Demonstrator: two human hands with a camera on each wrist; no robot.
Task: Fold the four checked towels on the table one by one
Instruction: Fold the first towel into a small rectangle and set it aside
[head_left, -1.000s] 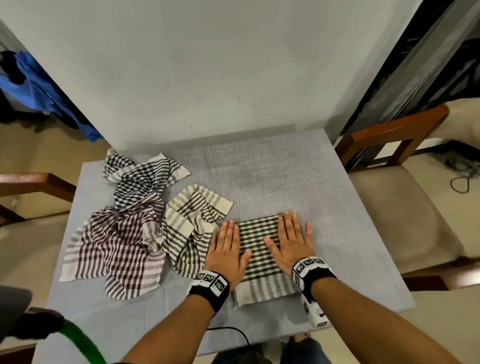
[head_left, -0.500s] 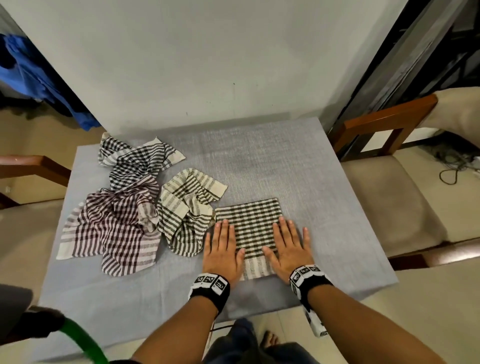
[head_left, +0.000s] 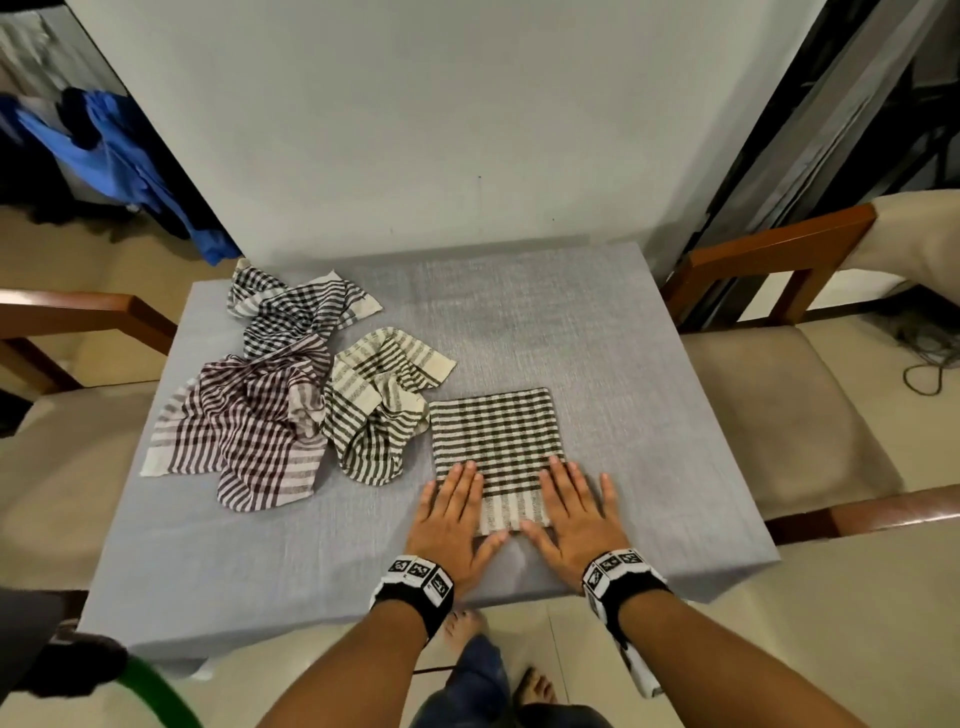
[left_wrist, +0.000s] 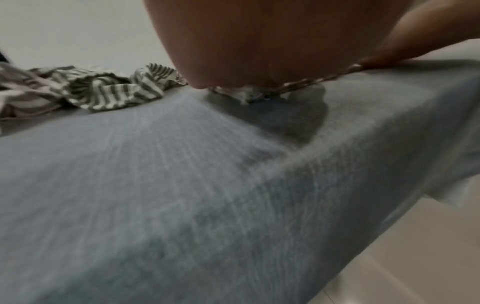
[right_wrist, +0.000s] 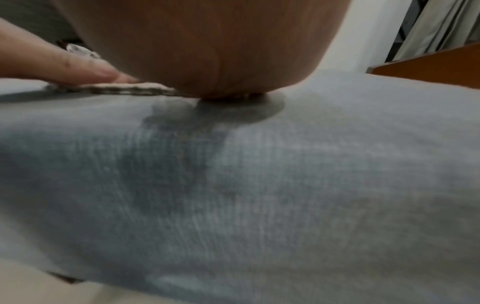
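Folded towel (head_left: 496, 434) under flat hands (head_left: 511, 519)

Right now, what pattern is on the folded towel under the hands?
The folded towel has a dark-and-cream check, with plain stripes along its near edge. The head view shows it best.

1. Head view: lit evenly and softly from overhead; no glare is seen on the grey surface (head_left: 597, 332).
2. Straight lines are bowed towards the head view's edges by the wide-angle lens; the corners are dimmer.
3. Both wrist views are dim, soft and smeared by motion blur.
4. A dark, soft shadow is cast beneath the left hand (left_wrist: 259, 41) and the right hand (right_wrist: 202, 45).
5. Both hands are too close to be in focus.
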